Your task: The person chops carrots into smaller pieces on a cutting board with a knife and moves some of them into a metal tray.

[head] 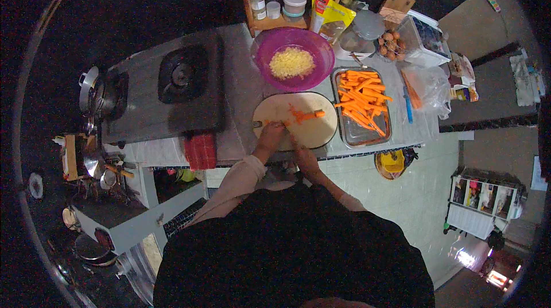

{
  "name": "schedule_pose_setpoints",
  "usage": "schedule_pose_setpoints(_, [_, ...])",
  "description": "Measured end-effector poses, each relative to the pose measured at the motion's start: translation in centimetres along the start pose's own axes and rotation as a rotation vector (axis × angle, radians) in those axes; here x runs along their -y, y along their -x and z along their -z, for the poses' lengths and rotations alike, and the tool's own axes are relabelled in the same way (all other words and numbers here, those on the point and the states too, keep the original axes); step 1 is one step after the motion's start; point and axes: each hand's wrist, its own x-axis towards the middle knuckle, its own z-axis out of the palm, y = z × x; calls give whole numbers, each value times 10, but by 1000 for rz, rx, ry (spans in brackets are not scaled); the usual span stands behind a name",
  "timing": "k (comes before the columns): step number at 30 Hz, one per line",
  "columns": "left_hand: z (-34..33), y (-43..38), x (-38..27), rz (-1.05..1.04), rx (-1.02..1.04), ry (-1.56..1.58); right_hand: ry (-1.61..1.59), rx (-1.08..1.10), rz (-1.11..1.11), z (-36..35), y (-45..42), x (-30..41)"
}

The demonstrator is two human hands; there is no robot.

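An oval, light-coloured cutting board point(316, 133) lies on the counter before me. My left hand point(272, 132) is bent over its near left part, with small orange carrot bits at the fingertips. Close beside it, my right hand point(298, 143) reaches over the board's near edge. Whether either hand holds something is too dark and small to tell; no knife is visible between them. Further up the board lie chopped carrot bits point(299, 114) and a short carrot piece point(319, 113). To the right, a glass baking dish point(355, 132) holds many cut carrot sticks point(362, 95).
Behind the board stands a purple bowl point(264, 73) with pale yellow diced pieces point(292, 63). A gas stove point(146, 106) is on the left, a red cloth point(201, 149) at the counter's edge. A blue-handled tool point(408, 108) and a plastic bag point(430, 86) lie right; eggs point(391, 45) sit behind.
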Motion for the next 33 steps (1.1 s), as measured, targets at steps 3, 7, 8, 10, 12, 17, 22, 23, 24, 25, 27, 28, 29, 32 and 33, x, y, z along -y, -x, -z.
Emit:
schedule_pose_setpoints(3, [-9,5,12,3,-74,76,-42,-26,57,5,-10,-3])
schedule_pose_setpoints(7, [-2,9,3,210,-127,362,-86,41,10,14,-11,-4])
schedule_pose_setpoints(8, [4,6,-3,249,-151,438,-84,36,-3,15,-10,-7])
schedule_pose_setpoints(10, [13,3,-6,268,-118,441,7,5,-6,15,-6,-6])
schedule_pose_setpoints(12, [16,6,0,305,-89,436,7,-104,111,18,5,11])
schedule_pose_setpoints(17, [27,0,-12,244,-79,414,73,41,-39,15,12,5])
schedule_pose_setpoints(22, [5,5,5,211,-169,309,6,-8,49,2,2,-1])
schedule_pose_setpoints(23, [8,3,0,257,-118,329,5,-9,35,-2,2,-4])
schedule_pose_setpoints(24, [6,7,4,266,-121,324,-56,-74,87,0,1,4])
schedule_pose_setpoints(25, [4,11,7,268,-159,310,-89,-105,117,4,-3,11])
schedule_pose_setpoints(27, [3,12,9,263,-198,301,-59,5,14,11,-12,14])
schedule_pose_setpoints(28, [4,10,7,270,-207,332,3,145,-119,13,-15,11])
schedule_pose_setpoints(29, [6,7,4,277,-215,363,6,139,-125,14,-15,9])
schedule_pose_setpoints(32, [6,12,7,342,-133,354,22,145,-101,24,-9,21])
schedule_pose_setpoints(33, [8,13,4,340,-129,361,23,124,-56,27,-4,23])
